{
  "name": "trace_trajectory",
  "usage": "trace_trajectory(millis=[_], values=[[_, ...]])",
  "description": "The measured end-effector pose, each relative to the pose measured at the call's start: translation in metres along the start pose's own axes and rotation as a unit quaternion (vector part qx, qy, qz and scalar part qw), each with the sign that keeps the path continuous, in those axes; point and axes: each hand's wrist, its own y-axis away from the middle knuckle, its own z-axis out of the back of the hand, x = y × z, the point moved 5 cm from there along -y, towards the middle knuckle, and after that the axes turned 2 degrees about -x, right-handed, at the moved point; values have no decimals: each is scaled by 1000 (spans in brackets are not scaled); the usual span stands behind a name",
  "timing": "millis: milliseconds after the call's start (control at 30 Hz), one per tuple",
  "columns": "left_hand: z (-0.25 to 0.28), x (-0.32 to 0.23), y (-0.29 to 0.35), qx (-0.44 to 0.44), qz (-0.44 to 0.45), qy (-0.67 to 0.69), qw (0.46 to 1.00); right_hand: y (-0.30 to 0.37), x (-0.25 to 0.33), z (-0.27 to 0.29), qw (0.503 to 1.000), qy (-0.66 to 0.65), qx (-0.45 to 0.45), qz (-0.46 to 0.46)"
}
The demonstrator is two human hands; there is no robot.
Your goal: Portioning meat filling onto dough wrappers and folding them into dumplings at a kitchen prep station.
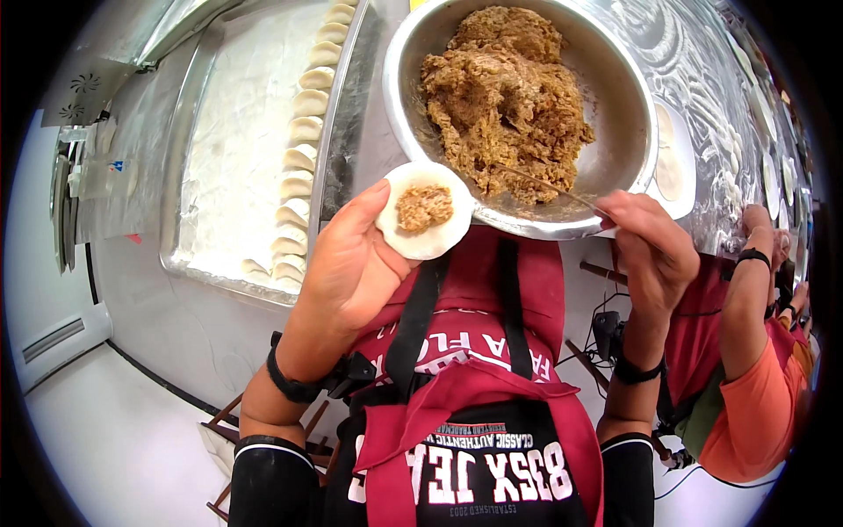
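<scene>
A round dough wrapper (397,239) with a lump of brown minced filling (425,208) at its centre lies on the fingers of my left hand (351,268), the thumb at its edge. My right hand (652,246) is closed around the end of a thin filling stick (551,186). The stick's far part reaches into a big mound of filling (505,83), and its tip is hard to make out there. That mound sits in a large steel bowl (625,114), just beyond both hands. The bowl's near rim passes close to the wrapper.
On the left, a floured metal tray (237,132) carries a row of folded dumplings (304,158) along its right side. Right of the bowl, dough wrappers (669,154) rest on a white plate. A co-worker's arm (748,281) reaches over the floured table (694,53) at the far right.
</scene>
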Motion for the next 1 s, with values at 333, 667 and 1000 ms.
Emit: trace_trajectory(millis=[333, 667, 1000], values=[[13, 0, 3, 33, -3, 43, 999, -6, -20, -20, 995, 73, 63, -9], [13, 5, 1, 12, -2, 33, 999, 7, -26, -9, 975, -157, -61, -148], [19, 6, 0, 6, -2, 22, 1000, -5, -25, -17, 999, -24, -25, -27]])
